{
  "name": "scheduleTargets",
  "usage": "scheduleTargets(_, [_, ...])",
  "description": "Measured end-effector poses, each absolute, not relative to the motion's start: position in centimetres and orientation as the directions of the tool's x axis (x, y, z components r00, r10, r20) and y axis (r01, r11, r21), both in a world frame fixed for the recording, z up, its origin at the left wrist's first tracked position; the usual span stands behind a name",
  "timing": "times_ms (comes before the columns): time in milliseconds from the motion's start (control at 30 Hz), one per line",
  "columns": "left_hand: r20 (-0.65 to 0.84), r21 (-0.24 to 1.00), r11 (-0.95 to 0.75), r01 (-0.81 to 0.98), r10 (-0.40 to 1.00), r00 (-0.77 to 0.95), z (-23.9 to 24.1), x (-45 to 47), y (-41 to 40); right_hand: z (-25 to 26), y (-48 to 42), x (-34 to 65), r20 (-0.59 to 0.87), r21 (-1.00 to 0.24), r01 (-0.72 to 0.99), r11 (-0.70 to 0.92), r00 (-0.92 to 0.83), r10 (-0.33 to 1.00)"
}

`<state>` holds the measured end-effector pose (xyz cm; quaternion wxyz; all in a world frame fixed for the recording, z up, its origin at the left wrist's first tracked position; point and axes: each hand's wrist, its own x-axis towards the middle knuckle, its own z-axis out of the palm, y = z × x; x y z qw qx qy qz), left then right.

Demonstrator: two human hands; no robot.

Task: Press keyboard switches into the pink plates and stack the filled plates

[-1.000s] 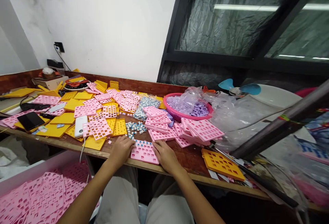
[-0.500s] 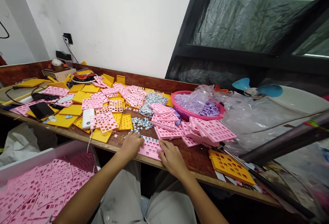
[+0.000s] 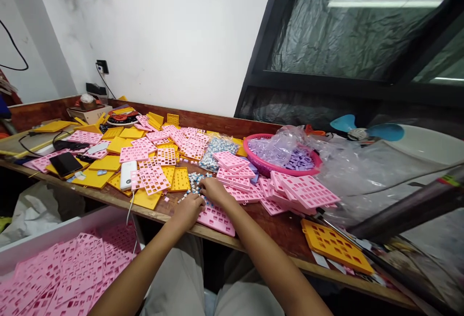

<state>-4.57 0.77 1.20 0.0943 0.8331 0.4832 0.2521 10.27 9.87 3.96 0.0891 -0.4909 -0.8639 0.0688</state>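
Observation:
A pink keyboard case (image 3: 216,222) with rows of square holes lies at the table's front edge, and small blue-topped switches sit in its far rows. My left hand (image 3: 189,210) is closed on its left end with curled fingers. Reaching across its far edge, my right hand (image 3: 214,191) has its fingers pinched together by a loose pile of blue-and-white switches (image 3: 195,179). What those fingertips hold, if anything, is too small to make out. Behind the pile, a clear bag of switches (image 3: 218,150) leans near a stack of pink cases (image 3: 235,173).
A pink basket (image 3: 250,159) of purple pieces stands behind the stacks. Yellow cases (image 3: 148,201), pink plates (image 3: 154,180), a white power bank (image 3: 127,173) and a phone (image 3: 65,164) cover the left side. A white bin (image 3: 87,224) of pink plates stands below. At right lies an orange case (image 3: 337,246).
My right hand has left the right end of the pink case and moved left and away from me to the switch pile. My left hand stays at the case's left end.

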Motion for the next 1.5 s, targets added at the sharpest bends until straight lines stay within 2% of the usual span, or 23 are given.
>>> scheduleTargets(100, [0.266,0.425,-0.505,0.751,0.863,0.429,1.8,-4.7,1.0,3.6,9.7,11.4,0.153,-0.289,0.794,0.535,-0.513,0.845])
scheduleTargets(200, [0.201,0.393,-0.475,0.787,0.88,0.431,2.6,-4.7,1.6,3.2,8.4,14.3,0.315,-0.539,0.656,0.529,-0.426,0.848])
scheduleTargets(267, [0.171,0.439,-0.456,0.774,0.888,0.427,2.7,-4.9,2.0,2.8,7.0,16.4,0.329,-0.706,0.542,0.456,-0.319,0.889])
scheduleTargets(367, [0.199,0.504,-0.447,0.739,0.893,0.404,2.0,-5.2,2.1,2.1,4.2,18.4,0.343,-0.792,0.463,0.398,-0.203,0.917])
scheduleTargets(467, [0.307,0.471,-0.495,0.73,0.868,0.39,0.6,-4.7,1.1,1.2,1.6,18.5,0.399,-0.759,0.497,0.42,-0.155,0.904])
scheduleTargets(600, [0.467,0.402,-0.572,0.714,0.8,0.378,-1.3,-3.2,-1.6,0.0,-0.4,17.3,0.433,-0.706,0.532,0.468,-0.199,0.879])
scheduleTargets(700, [0.535,0.448,-0.577,0.683,0.785,0.312,-1.6,-3.6,-3.0,-0.6,-0.8,17.0,0.48,-0.642,0.583,0.498,-0.201,0.854])
scheduleTargets(800, [0.573,0.531,-0.504,0.681,0.806,0.149,-1.4,-6.3,-3.0,-1.0,-0.7,17.3,0.491,-0.605,0.624,0.494,-0.197,0.849])
scheduleTargets(900, [0.56,0.552,-0.395,0.734,0.828,0.025,-1.4,-9.8,-1.9,-1.3,-0.6,17.5,0.51,-0.565,0.659,0.496,-0.194,0.838])
scheduleTargets(1067, [0.44,0.531,-0.395,0.75,0.885,0.155,-1.9,-12.5,-0.3,-1.4,-0.4,17.6,0.513,-0.539,0.688,0.486,-0.189,0.837])
scheduleTargets(1200, [0.419,0.526,-0.383,0.76,0.894,0.161,-1.9,-11.8,0.0,-1.3,-0.2,17.5,0.489,-0.522,0.714,0.468,-0.199,0.849])
scheduleTargets(1300, [0.426,0.518,-0.375,0.769,0.893,0.149,-1.8,-11.4,0.0,-1.1,-0.6,17.2,0.482,-0.426,0.781,0.458,-0.232,0.845])
scheduleTargets(1500, [0.466,0.564,-0.409,0.717,0.875,0.131,-1.8,-11.6,-1.2,0.0,-2.6,16.5,0.409,-0.08,0.886,0.456,-0.388,0.826])
